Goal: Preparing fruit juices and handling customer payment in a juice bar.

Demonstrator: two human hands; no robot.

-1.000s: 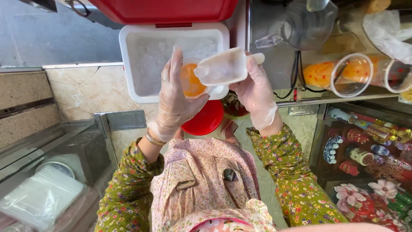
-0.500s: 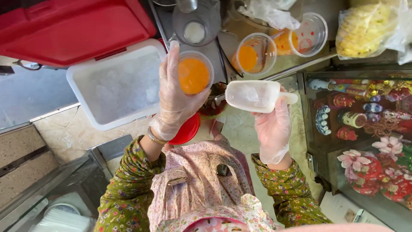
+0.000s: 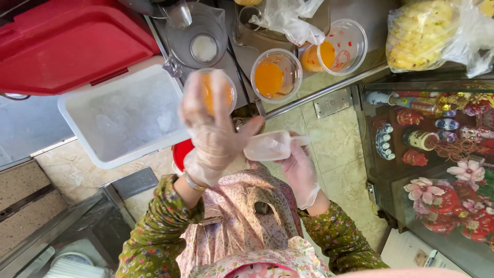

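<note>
While the left hand [image 3: 213, 128] still grips the juice cup [image 3: 216, 92], the right hand [image 3: 301, 167] has lowered its scoop [image 3: 270, 145].

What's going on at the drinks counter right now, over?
Left hand, gloved, holds a clear cup of orange juice. Right hand grips a translucent scoop beside it. Open ice cooler sits left; nothing between them.
</note>
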